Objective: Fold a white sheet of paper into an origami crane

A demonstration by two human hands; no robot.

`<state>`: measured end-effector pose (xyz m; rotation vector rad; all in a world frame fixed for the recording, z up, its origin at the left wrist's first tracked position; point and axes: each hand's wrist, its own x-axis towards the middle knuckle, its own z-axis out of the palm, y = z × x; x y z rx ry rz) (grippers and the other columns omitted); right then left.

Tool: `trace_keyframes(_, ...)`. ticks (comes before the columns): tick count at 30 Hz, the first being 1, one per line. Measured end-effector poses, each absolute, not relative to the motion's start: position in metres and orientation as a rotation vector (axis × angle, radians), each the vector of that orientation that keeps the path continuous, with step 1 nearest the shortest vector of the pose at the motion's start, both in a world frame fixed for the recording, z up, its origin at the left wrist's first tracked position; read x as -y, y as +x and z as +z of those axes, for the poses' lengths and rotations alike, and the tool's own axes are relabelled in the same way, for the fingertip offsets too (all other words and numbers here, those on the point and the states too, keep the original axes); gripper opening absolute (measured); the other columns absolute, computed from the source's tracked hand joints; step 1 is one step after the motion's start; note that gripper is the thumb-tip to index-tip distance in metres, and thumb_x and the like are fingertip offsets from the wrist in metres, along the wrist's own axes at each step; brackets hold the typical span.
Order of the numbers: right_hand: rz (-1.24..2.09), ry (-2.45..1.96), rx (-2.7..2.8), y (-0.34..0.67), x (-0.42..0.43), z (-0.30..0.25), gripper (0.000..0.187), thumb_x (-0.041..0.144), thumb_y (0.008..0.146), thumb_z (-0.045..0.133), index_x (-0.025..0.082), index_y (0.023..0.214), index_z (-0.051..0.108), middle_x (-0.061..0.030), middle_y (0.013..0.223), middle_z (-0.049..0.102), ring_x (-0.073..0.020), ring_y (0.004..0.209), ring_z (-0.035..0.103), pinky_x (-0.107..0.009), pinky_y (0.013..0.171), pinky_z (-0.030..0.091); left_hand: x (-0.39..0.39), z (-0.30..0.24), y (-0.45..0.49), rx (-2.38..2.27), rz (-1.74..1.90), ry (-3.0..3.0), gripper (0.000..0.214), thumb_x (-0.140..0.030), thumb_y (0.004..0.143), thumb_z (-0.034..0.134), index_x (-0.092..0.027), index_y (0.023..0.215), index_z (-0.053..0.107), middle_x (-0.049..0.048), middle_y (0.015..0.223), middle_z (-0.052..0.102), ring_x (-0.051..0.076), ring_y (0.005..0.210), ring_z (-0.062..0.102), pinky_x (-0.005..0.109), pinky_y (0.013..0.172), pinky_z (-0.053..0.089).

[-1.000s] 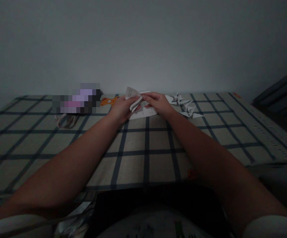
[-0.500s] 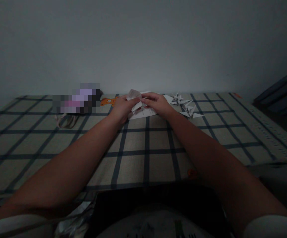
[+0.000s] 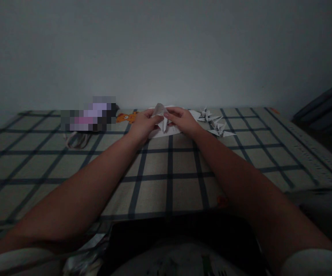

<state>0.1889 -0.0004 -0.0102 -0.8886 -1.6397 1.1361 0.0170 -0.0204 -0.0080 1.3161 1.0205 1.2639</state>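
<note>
Both my arms reach far forward over a checked cloth [image 3: 154,165]. My left hand [image 3: 143,123] and my right hand [image 3: 183,119] meet at the far middle, and both pinch a small folded white paper piece [image 3: 160,114] held just above a flat white sheet [image 3: 168,131]. The fingers of both hands are closed on the paper. Two finished folded paper figures [image 3: 215,123] lie just to the right of my right hand.
A blurred purple and grey object [image 3: 89,115] sits at the far left by the wall, with a pale cord [image 3: 75,140] in front of it. An orange print [image 3: 124,117] marks the cloth. A dark item [image 3: 183,237] lies near my body. Dark furniture [image 3: 323,111] stands at right.
The folded paper between my fingers has been turned and pressed narrower, now standing more upright. My hands and arms stay in almost the same place.
</note>
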Motion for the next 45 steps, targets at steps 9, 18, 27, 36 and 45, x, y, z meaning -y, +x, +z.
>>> trace_keyframes(9, 1.174, -0.877, 1.600, 0.189, 0.001, -0.011, 0.031, 0.031, 0.088, 0.071, 0.021, 0.117, 0.076, -0.0066, 0.121, 0.075, -0.0167, 0.100, 0.071, -0.033, 0.091, 0.062, 0.019, -0.007, 0.019, -0.988, 1.345, 1.299, 0.068, -0.016, 0.067, 0.075, -0.021, 0.134, 0.063, 0.0042, 0.093, 0.072, 0.014, 0.074, 0.067, 0.027, 0.075, 0.055)
trace_keyframes(18, 1.091, -0.913, 1.633, 0.190, -0.002, -0.014, 0.034, 0.026, 0.089, 0.066, 0.019, 0.122, 0.073, -0.0072, 0.118, 0.076, -0.0142, 0.091, 0.071, -0.033, 0.089, 0.061, 0.019, -0.008, 0.020, -0.915, 1.331, 1.261, 0.064, -0.014, 0.068, 0.080, -0.022, 0.130, 0.065, 0.0045, 0.097, 0.073, 0.016, 0.085, 0.071, 0.028, 0.083, 0.057)
trace_keyframes(27, 0.894, -0.939, 1.742, 0.192, -0.005, -0.016, 0.034, 0.023, 0.088, 0.063, 0.014, 0.119, 0.073, -0.0090, 0.113, 0.078, -0.0160, 0.095, 0.071, -0.033, 0.091, 0.058, 0.021, -0.008, 0.024, -0.905, 1.310, 1.184, 0.069, -0.009, 0.070, 0.078, -0.018, 0.136, 0.061, 0.0047, 0.093, 0.072, 0.017, 0.087, 0.071, 0.031, 0.089, 0.056)
trace_keyframes(36, 0.835, -0.872, 1.755, 0.190, -0.011, -0.023, 0.029, 0.021, 0.087, 0.064, 0.017, 0.113, 0.075, -0.0086, 0.114, 0.076, -0.0181, 0.101, 0.071, -0.039, 0.100, 0.055, 0.021, -0.006, 0.025, -0.890, 1.306, 1.089, 0.068, -0.003, 0.071, 0.075, -0.017, 0.136, 0.060, 0.0049, 0.096, 0.072, 0.014, 0.085, 0.070, 0.028, 0.089, 0.057)
trace_keyframes(45, 0.770, -0.883, 1.645, 0.189, -0.010, -0.020, 0.030, 0.016, 0.084, 0.059, 0.018, 0.111, 0.071, -0.0049, 0.099, 0.076, -0.0159, 0.081, 0.069, -0.034, 0.082, 0.059, 0.028, 0.000, 0.028, -0.905, 1.192, 0.965, 0.068, -0.003, 0.073, 0.073, -0.019, 0.137, 0.056, 0.0064, 0.110, 0.072, 0.013, 0.083, 0.071, 0.025, 0.073, 0.062)
